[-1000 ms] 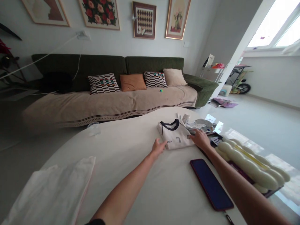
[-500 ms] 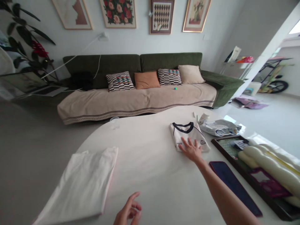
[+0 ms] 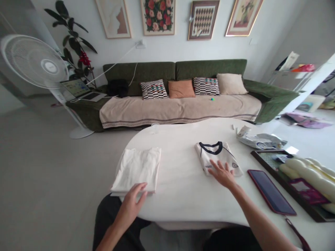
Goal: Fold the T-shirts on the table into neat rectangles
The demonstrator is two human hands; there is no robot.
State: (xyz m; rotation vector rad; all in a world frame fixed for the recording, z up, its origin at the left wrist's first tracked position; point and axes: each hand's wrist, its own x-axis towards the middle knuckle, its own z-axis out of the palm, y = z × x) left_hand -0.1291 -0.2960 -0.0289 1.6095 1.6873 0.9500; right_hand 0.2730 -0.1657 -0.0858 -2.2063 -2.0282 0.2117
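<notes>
A folded white shirt with a dark navy collar (image 3: 227,153) lies on the white table (image 3: 180,202), right of the middle. My right hand (image 3: 222,173) rests flat on its lower front, fingers spread, beside small dark lettering. To the left, a folded plain white cloth (image 3: 137,165) lies along the table's edge. My left hand (image 3: 134,200) is at the near edge of this cloth, fingers loosely extended with nothing in them. Whether its fingertips touch the cloth or hover just over it, I cannot tell.
A tablet-like dark device (image 3: 270,191) lies right of my right forearm. Beyond it stands a dark tray (image 3: 293,193) with a puffy cream item (image 3: 309,170). A crumpled silver packet (image 3: 261,141) lies behind. A green sofa (image 3: 209,68) and a white fan (image 3: 36,62) stand past the table.
My view has swung left and down, bringing the fan and my legs into sight. My left hand has come to the folded white cloth. My right hand stays on the shirt.
</notes>
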